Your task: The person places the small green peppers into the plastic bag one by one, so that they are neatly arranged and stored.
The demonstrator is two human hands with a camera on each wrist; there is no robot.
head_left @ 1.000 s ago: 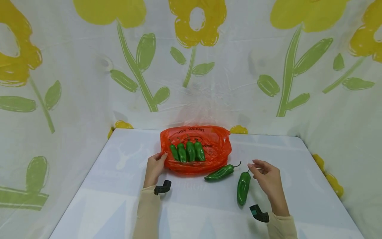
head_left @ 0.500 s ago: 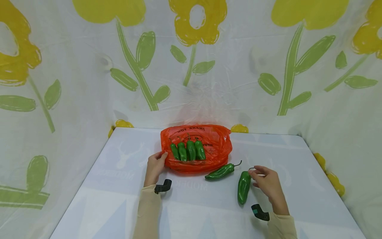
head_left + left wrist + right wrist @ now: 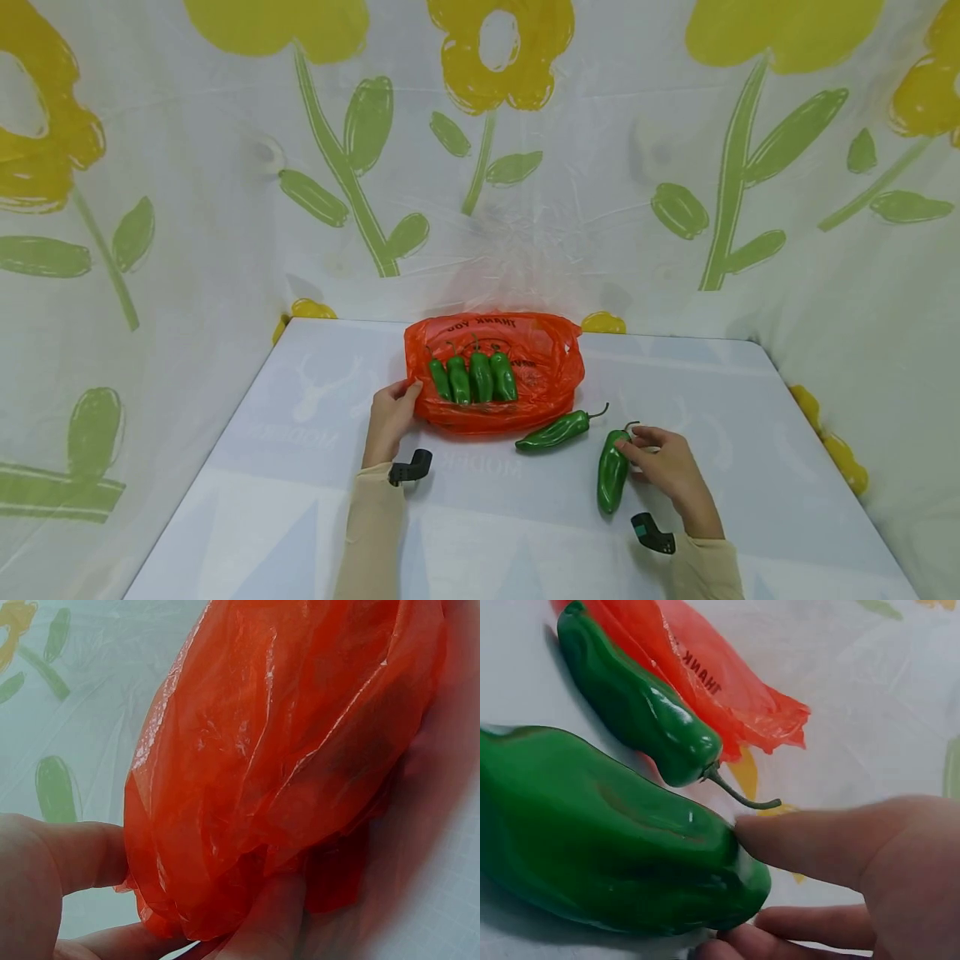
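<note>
Evidently, a green pepper (image 3: 612, 483) is pinched at its stem end by the right hand (image 3: 670, 471) — thumb on the shoulder, fingers on the far side. It is found right of the red plastic bag (image 3: 551, 375), apart from it; whether any lift is given cannot be told. For a sure grasp, the firm shoulder is probably better squeezed than the thin stem, since glossy skin may slip and a stem may twist. Between them, a second pepper (image 3: 555, 433) is laid near the bag's front right corner, its stem pointed right.

Inside the bag, four peppers (image 3: 481, 379) are lined up side by side, stems upward, behind the slack front lip. Its left edge is clamped between the thumb and fingers of the left hand (image 3: 392, 417) — best held steady, so that the row is not disturbed. All is borne by a pale printed table (image 3: 480, 533), backed by a flowered curtain (image 3: 585, 167).
</note>
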